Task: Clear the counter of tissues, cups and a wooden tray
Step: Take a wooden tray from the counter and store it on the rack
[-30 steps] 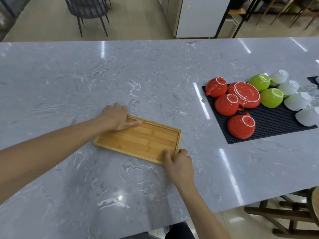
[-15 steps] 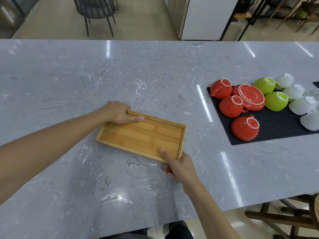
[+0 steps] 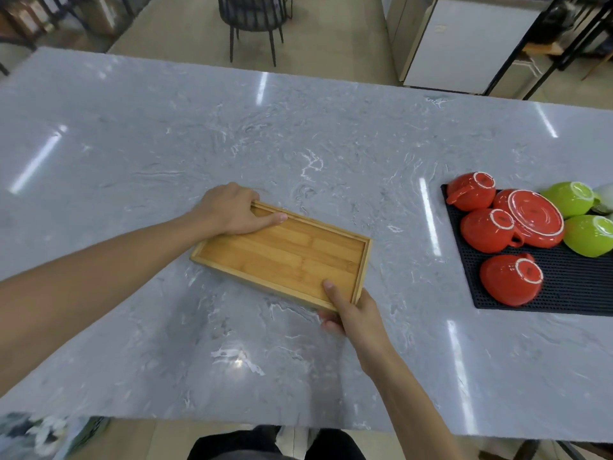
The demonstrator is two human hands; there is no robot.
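An empty rectangular wooden tray [image 3: 282, 257] lies at an angle on the grey marble counter [image 3: 298, 154]. My left hand [image 3: 232, 210] grips its far left corner, thumb laid inside the rim. My right hand [image 3: 351, 310] grips its near right corner, thumb inside the tray and fingers curled under the edge. Red cups [image 3: 510, 280] and a red saucer [image 3: 530, 217] lie upside down on a black mat [image 3: 570, 287] at the right, with green cups [image 3: 587, 234] beside them. No tissues are in view.
The counter's near edge [image 3: 298, 423] runs just in front of me. A black chair [image 3: 255, 14] and a white cabinet [image 3: 464, 41] stand beyond the far edge. Something blurred sits at the bottom left corner [image 3: 43, 433].
My right thumb has slid over the rim into the tray and the fingers have gone under its edge. The view has shifted so the cups sit further right. The left hand keeps its grip.
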